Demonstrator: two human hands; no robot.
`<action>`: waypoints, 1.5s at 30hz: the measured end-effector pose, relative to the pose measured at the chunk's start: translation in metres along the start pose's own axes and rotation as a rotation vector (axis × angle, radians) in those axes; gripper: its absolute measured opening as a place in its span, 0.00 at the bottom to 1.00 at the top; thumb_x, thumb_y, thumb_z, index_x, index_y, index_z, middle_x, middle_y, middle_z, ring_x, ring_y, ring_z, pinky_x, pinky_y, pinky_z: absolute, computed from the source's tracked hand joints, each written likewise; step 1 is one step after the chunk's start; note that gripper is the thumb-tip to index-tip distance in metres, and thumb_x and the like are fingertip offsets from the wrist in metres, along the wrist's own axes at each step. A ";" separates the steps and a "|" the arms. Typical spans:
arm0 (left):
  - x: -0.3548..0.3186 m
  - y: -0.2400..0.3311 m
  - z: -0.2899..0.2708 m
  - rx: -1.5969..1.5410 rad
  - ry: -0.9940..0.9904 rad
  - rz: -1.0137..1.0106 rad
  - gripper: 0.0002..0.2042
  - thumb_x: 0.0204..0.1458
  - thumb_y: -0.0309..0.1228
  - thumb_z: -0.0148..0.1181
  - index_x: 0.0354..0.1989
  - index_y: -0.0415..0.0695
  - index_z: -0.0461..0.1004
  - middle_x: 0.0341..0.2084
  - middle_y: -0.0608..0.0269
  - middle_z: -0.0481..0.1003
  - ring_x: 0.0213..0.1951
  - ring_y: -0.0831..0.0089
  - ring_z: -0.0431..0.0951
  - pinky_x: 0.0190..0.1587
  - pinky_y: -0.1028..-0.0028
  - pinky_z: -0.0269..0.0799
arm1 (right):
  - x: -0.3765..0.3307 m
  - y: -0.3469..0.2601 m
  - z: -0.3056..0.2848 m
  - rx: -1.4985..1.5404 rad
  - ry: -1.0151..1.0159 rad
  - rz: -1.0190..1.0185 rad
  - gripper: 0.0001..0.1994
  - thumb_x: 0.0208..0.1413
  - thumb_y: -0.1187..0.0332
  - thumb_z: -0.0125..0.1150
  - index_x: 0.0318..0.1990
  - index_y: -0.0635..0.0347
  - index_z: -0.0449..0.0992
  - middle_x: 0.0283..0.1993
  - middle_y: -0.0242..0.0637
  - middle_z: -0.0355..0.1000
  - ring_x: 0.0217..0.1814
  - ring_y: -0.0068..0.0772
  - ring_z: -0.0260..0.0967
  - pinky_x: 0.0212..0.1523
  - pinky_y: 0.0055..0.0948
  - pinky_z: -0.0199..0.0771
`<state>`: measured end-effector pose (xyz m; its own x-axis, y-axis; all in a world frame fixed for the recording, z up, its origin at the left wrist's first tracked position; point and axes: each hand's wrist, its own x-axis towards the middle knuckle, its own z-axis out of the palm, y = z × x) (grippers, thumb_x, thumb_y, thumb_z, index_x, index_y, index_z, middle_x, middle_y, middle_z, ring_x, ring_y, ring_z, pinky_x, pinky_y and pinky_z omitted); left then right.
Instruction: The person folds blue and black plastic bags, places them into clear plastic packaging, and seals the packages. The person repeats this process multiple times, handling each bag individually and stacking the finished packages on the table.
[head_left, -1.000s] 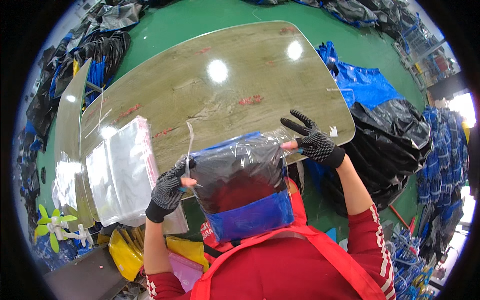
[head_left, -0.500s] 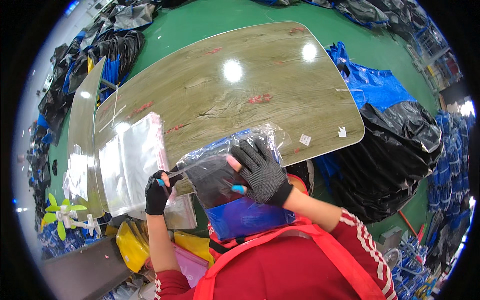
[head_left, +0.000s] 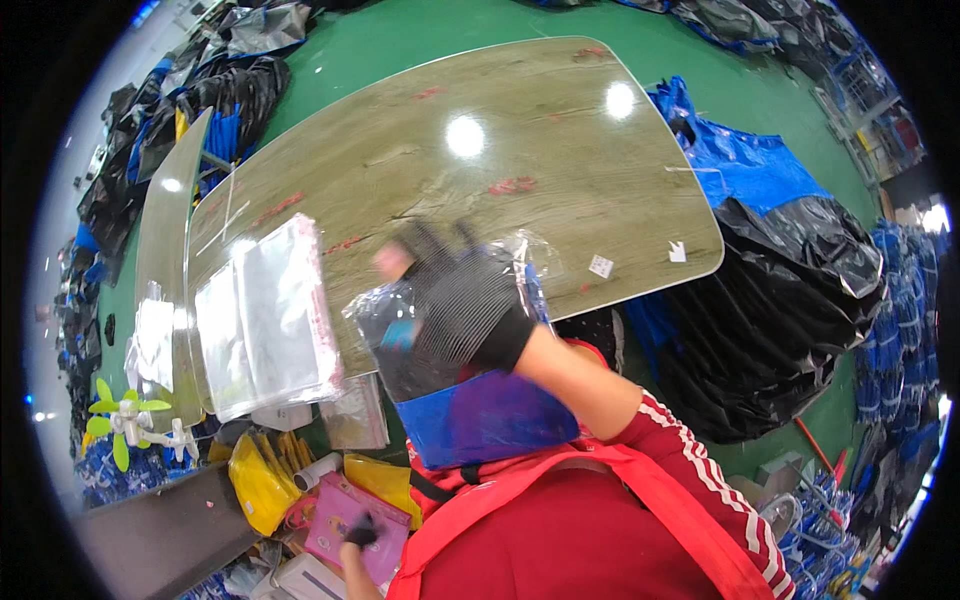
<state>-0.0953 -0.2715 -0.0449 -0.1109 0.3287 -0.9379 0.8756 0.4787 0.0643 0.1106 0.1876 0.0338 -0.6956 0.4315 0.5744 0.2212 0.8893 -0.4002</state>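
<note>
A clear plastic bag (head_left: 480, 425) holding a dark and blue folded item lies at the near edge of the glossy wood-look table (head_left: 560, 170), against my red apron. My right hand (head_left: 455, 300), in a black glove, lies flat on top of this bag with fingers spread; it is blurred. My left hand (head_left: 360, 531), also gloved, is low at my left side, touching a pink box (head_left: 335, 520) under the table edge. Whether it grips anything there I cannot tell.
A stack of empty clear bags (head_left: 265, 320) lies on the table's left part. Yellow packets (head_left: 255, 480) sit below it. Black sacks (head_left: 790, 300) and a blue sheet (head_left: 740, 150) lie on the green floor at right. A small green-bladed fan (head_left: 125, 420) stands far left.
My right hand came from the bag's right edge onto its top and now lies flat there. My left hand let go of the bag's left side and dropped to the pink box.
</note>
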 end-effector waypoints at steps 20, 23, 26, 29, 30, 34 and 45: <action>0.027 0.267 -0.376 -1.687 0.614 0.960 0.28 0.61 0.46 0.52 0.64 0.40 0.62 0.52 0.57 0.72 0.52 0.64 0.73 0.59 0.66 0.65 | -0.176 0.412 -0.316 -0.538 -0.310 1.279 0.16 0.49 0.55 0.60 0.39 0.55 0.82 0.44 0.52 0.76 0.43 0.50 0.77 0.45 0.44 0.76; 0.029 0.298 -0.457 -1.743 0.149 1.611 0.29 0.64 0.49 0.43 0.65 0.39 0.59 0.62 0.45 0.63 0.62 0.54 0.63 0.68 0.64 0.52 | -0.167 0.414 -0.338 -0.604 -0.561 1.133 0.22 0.49 0.49 0.61 0.40 0.59 0.82 0.46 0.52 0.76 0.46 0.51 0.76 0.48 0.43 0.75; 0.058 0.335 -0.450 -1.594 0.546 1.160 0.26 0.63 0.43 0.48 0.63 0.38 0.62 0.52 0.50 0.73 0.52 0.56 0.74 0.63 0.60 0.62 | -0.196 0.396 -0.317 -0.309 -0.737 0.933 0.25 0.49 0.47 0.60 0.42 0.60 0.81 0.46 0.50 0.77 0.47 0.52 0.75 0.47 0.42 0.75; 0.091 0.360 -0.392 -1.459 0.454 0.866 0.22 0.60 0.40 0.55 0.58 0.40 0.67 0.46 0.55 0.75 0.48 0.62 0.77 0.54 0.63 0.72 | -0.230 0.387 -0.288 -0.401 -0.751 1.076 0.23 0.49 0.50 0.60 0.43 0.61 0.80 0.45 0.50 0.77 0.46 0.53 0.76 0.45 0.43 0.75; 0.101 0.364 -0.367 -1.415 0.471 0.951 0.20 0.60 0.38 0.56 0.56 0.39 0.68 0.44 0.55 0.76 0.46 0.64 0.77 0.52 0.64 0.73 | -0.239 0.389 -0.285 -0.454 -0.666 1.113 0.22 0.49 0.52 0.60 0.43 0.62 0.80 0.45 0.51 0.77 0.46 0.53 0.76 0.45 0.44 0.75; 0.125 0.373 -0.305 -1.249 0.688 1.065 0.15 0.61 0.31 0.53 0.52 0.36 0.70 0.42 0.54 0.77 0.42 0.66 0.79 0.49 0.68 0.74 | -0.261 0.400 -0.270 -0.543 -0.450 1.196 0.27 0.47 0.44 0.64 0.42 0.60 0.80 0.45 0.51 0.77 0.48 0.52 0.75 0.47 0.45 0.75; 0.099 0.348 -0.233 -1.159 0.723 0.963 0.11 0.62 0.28 0.50 0.49 0.38 0.73 0.37 0.58 0.79 0.40 0.73 0.78 0.46 0.72 0.74 | -0.163 0.370 -0.391 -0.879 0.212 1.214 0.14 0.56 0.66 0.51 0.44 0.61 0.79 0.49 0.54 0.74 0.52 0.54 0.73 0.50 0.47 0.74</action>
<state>0.0894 0.1174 -0.0359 -0.2436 0.9657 -0.0895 -0.0030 0.0916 0.9958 0.5731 0.5051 0.0716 0.2952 0.8933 0.3389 0.9508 -0.2397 -0.1963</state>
